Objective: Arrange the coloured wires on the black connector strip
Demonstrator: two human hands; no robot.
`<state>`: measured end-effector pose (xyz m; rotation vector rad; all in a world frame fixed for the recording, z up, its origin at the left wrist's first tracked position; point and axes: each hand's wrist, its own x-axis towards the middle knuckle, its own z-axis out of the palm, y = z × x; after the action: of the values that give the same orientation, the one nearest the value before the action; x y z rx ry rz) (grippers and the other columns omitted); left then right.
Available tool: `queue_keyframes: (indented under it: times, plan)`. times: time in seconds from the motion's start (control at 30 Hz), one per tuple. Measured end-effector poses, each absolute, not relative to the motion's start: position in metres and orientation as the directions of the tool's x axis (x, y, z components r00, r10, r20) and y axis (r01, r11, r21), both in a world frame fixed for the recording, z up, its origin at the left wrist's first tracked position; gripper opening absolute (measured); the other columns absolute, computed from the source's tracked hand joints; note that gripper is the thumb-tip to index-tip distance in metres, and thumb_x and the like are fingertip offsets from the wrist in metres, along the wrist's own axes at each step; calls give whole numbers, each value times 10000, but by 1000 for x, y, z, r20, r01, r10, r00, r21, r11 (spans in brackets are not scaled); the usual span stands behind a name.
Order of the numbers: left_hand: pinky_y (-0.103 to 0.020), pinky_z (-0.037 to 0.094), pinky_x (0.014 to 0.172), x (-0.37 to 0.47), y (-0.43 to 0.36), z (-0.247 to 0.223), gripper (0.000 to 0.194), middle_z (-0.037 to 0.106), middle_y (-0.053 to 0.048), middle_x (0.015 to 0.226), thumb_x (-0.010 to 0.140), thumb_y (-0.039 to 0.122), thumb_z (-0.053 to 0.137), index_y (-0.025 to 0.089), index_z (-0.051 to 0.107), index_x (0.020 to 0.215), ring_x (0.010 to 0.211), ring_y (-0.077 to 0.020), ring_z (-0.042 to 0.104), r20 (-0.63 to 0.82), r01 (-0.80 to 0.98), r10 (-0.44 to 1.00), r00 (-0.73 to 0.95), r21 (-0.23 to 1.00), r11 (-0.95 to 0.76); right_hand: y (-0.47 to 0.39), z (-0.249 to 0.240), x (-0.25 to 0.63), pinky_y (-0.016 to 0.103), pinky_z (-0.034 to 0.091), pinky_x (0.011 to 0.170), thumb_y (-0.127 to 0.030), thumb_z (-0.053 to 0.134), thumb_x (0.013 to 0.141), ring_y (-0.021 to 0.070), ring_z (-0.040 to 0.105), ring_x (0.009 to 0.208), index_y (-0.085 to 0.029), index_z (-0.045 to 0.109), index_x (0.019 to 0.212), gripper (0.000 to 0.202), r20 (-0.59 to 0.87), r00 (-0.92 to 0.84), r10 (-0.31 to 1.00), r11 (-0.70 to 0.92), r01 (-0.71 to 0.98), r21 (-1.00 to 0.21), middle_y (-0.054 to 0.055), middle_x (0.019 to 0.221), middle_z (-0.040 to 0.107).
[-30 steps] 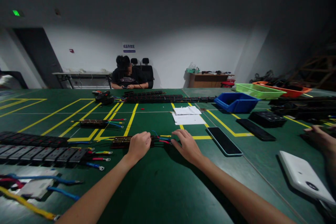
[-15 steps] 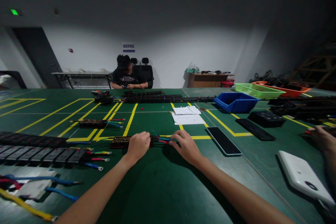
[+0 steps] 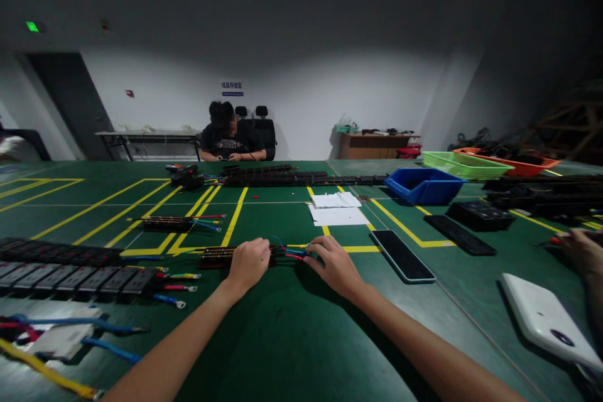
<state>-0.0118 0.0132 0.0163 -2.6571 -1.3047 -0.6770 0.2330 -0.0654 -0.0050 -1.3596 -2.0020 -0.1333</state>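
My left hand (image 3: 251,260) is closed over the right end of a dark strip (image 3: 215,257) with brass-coloured bars, which lies on the green table (image 3: 264,339). Out of that end run short wires (image 3: 294,252) in yellow, blue and red. Thumb and fingers of my right hand (image 3: 330,259) pinch the ends of these wires; the fingers hide the tips. Farther back to the left lies a similar strip (image 3: 167,223) whose wires end in ring terminals.
Left, socket strips (image 3: 80,281) and thick cables (image 3: 103,321) lie. A phone (image 3: 402,255), a white device (image 3: 546,314), papers (image 3: 339,210) and a blue bin (image 3: 424,187) stand or lie right. A co-worker's hand (image 3: 581,248) is at the right edge; another person (image 3: 232,138) sits opposite.
Both hands stay in place on the strip and its wires. The whole view has shifted slightly, with things appearing a little lower. The co-worker's hand at the right has moved slightly.
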Motion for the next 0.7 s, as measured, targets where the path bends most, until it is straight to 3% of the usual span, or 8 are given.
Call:
queue_keyframes:
  times: [0.23,0.43,0.7]
  plan:
    - [-264,362,606,-12,13,15,258,595,-19,722,953,137,445,172,561,725,644,-145,537,444,754,719,535,133,-644,-63,-5,232,449,521,910,-332,710,897,275,584,1064,-236,613,1155,291,532,-178,828,383,872,-305,91,1128,627]
    - [-261,363,606,-12,13,15,264,600,-20,725,958,133,445,172,565,726,647,-147,544,444,748,720,534,150,-647,-66,-4,231,443,497,927,-330,570,987,268,584,1075,-231,583,1171,209,554,-178,813,402,860,-314,92,1136,643]
    - [-256,356,611,-11,13,16,262,599,-21,726,959,131,452,167,575,731,651,-145,545,445,745,712,544,134,-653,-65,0,229,379,488,873,-336,468,1039,231,619,976,-204,606,1133,213,430,-187,883,343,883,-321,81,1022,671]
